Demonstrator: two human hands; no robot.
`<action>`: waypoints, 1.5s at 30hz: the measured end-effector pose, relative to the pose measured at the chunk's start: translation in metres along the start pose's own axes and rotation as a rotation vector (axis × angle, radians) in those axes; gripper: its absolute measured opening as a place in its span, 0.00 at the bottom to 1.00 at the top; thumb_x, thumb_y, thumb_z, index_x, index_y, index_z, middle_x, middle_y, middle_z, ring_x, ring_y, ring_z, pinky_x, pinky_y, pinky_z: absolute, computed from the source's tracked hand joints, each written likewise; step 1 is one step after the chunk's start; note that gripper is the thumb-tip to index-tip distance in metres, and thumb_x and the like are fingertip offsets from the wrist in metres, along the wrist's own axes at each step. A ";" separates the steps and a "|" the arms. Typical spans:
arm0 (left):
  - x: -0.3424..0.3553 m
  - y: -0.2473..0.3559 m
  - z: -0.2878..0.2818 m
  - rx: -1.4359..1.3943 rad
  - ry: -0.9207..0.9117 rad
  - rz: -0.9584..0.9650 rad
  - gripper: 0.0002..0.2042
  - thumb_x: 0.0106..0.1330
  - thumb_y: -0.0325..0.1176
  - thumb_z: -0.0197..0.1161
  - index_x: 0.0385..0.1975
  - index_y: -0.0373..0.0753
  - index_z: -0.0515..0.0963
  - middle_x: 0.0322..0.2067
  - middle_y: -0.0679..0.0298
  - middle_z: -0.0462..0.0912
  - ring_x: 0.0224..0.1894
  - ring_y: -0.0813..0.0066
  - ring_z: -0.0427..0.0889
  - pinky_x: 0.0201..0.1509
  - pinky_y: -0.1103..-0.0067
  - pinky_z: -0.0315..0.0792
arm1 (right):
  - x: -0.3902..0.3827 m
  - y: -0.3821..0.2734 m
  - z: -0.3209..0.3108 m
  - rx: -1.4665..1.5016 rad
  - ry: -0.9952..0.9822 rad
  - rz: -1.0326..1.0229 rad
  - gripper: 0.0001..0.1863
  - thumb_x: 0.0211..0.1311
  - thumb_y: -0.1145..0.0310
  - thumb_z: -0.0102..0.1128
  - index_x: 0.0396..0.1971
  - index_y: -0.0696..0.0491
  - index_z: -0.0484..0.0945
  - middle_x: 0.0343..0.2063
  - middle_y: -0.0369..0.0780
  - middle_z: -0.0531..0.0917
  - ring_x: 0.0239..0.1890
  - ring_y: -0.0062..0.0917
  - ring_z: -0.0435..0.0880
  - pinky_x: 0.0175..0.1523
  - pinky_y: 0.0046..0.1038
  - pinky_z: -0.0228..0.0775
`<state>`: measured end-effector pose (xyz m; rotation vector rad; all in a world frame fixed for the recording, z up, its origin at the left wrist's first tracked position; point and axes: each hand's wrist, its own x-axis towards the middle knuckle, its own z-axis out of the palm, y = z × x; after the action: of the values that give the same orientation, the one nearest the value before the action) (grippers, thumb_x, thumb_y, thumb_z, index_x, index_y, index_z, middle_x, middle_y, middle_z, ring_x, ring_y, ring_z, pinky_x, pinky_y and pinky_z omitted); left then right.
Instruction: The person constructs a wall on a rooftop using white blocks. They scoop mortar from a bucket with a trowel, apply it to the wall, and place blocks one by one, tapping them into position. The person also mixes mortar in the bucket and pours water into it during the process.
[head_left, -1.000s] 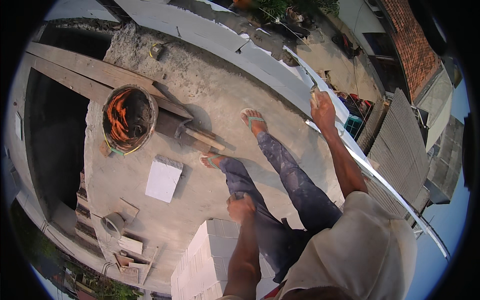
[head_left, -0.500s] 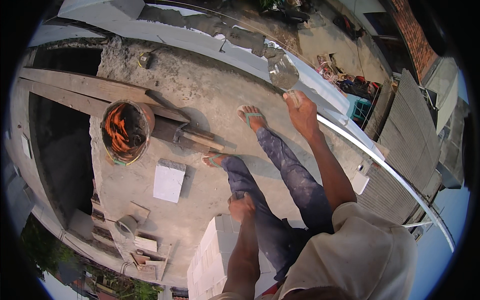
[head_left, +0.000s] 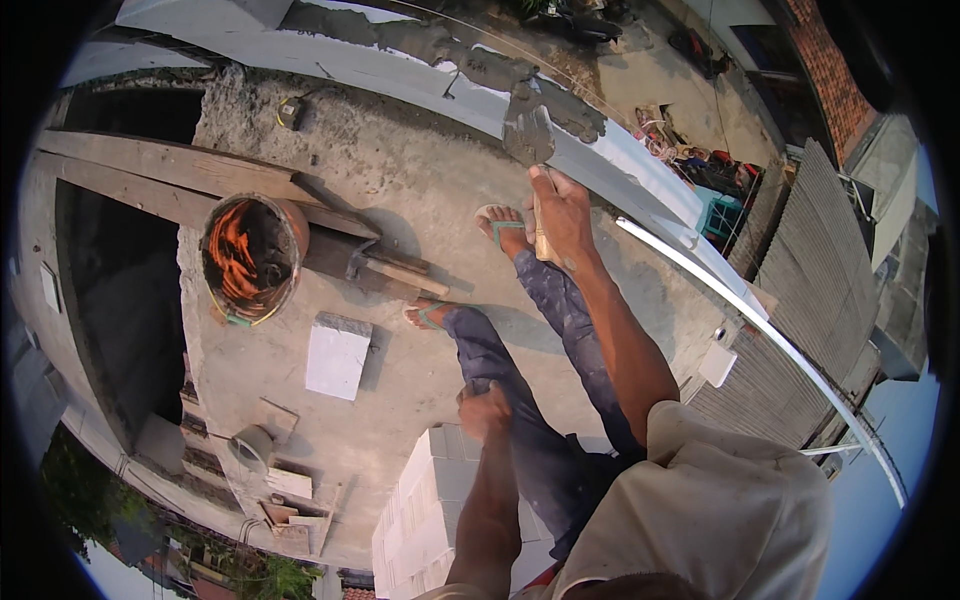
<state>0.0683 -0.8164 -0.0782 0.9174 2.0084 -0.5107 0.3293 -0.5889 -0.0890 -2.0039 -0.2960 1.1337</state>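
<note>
My right hand [head_left: 565,218] is closed round the wooden handle of a trowel [head_left: 529,137]. Its mortar-coated blade lies at the near edge of a low wall of white blocks [head_left: 400,82]. Grey wet mortar [head_left: 455,62] runs along the wall's top, with a lump just right of the blade. Over my left thigh, my left hand [head_left: 485,410] is held closed; a small dark patch shows at its fingers, too unclear to name. A bucket [head_left: 255,258], orange inside and smeared with mortar, stands at the left beside wooden planks [head_left: 170,165].
A loose white block [head_left: 338,357] lies on the concrete floor, and a stack of white blocks [head_left: 420,510] stands beside my left forearm. A tape measure [head_left: 290,112] lies near the wall. Far left is a dark floor opening [head_left: 125,300]. Beyond the wall, the ground drops away.
My right hand and the trowel have moved left and slightly up along the wall, and the blade has turned. Mortar now covers a spot right of the blade. My left hand stays put.
</note>
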 end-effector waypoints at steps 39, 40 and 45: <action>0.016 -0.075 -0.029 -0.389 -0.169 -0.275 0.28 0.65 0.48 0.66 0.63 0.43 0.77 0.67 0.61 0.75 0.68 0.57 0.74 0.70 0.62 0.69 | -0.053 0.031 0.524 -1.730 -0.756 -1.565 0.09 0.66 0.70 0.60 0.33 0.46 0.90 0.31 0.42 0.91 0.39 0.38 0.93 0.43 0.39 0.85; 0.015 -0.077 -0.027 -0.404 -0.172 -0.271 0.28 0.65 0.48 0.66 0.64 0.43 0.77 0.67 0.61 0.75 0.68 0.57 0.74 0.70 0.62 0.69 | -0.054 0.030 0.529 -1.787 -0.725 -1.616 0.09 0.65 0.70 0.60 0.32 0.44 0.90 0.30 0.40 0.91 0.38 0.36 0.93 0.42 0.37 0.85; 0.018 -0.085 -0.030 -0.436 -0.092 -0.252 0.28 0.62 0.45 0.68 0.62 0.41 0.77 0.64 0.58 0.77 0.65 0.54 0.76 0.66 0.58 0.71 | -0.054 0.037 0.526 -2.064 -0.891 -1.688 0.09 0.64 0.70 0.62 0.35 0.44 0.90 0.34 0.39 0.91 0.40 0.33 0.93 0.42 0.34 0.85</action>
<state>-0.0184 -0.8450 -0.0748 0.3723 2.0483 -0.2266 -0.1303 -0.3650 -0.2306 -0.8094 -3.6177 0.0013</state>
